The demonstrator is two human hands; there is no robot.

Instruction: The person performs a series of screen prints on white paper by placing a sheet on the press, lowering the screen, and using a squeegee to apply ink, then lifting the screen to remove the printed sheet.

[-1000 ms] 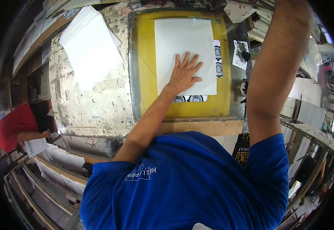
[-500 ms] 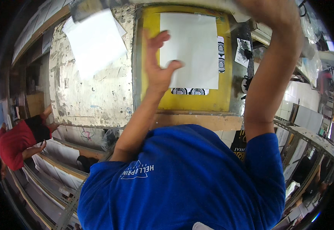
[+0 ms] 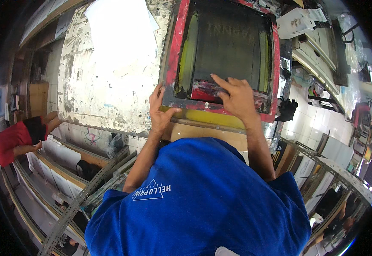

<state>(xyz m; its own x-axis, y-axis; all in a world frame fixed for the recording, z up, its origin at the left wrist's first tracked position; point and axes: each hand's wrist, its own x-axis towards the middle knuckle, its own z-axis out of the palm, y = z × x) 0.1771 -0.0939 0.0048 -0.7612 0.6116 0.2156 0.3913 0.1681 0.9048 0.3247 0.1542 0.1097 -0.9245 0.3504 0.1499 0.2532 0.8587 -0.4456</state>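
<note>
A screen-printing frame point(image 3: 175, 55) with red edges and dark mesh lies flat over the yellow printing base point(image 3: 213, 118). My left hand point(image 3: 159, 112) is at the frame's near left corner, thumb and fingers apart along its outer sides. Above the frame's near end is my right hand point(image 3: 239, 94), with its index finger stretched out. Beneath those fingers lies an ink-smeared red and black bar point(image 3: 204, 90), perhaps a squeegee; the hand partly hides it. Whether my right fingertips touch it, I cannot tell. The white sheet on the base is hidden.
White paper sheets point(image 3: 120, 38) lie on the paint-stained board point(image 3: 109, 96) to the left. Smudged paper point(image 3: 296, 23) sits past the frame's far right corner. Metal racks point(image 3: 64, 222) stand at both sides. A person in a red shirt point(image 3: 13, 143) is at far left.
The screen frame now covers the base and white sheet that were exposed. My right hand has come down from the upper right, and my left hand has moved nearer, to the frame's corner.
</note>
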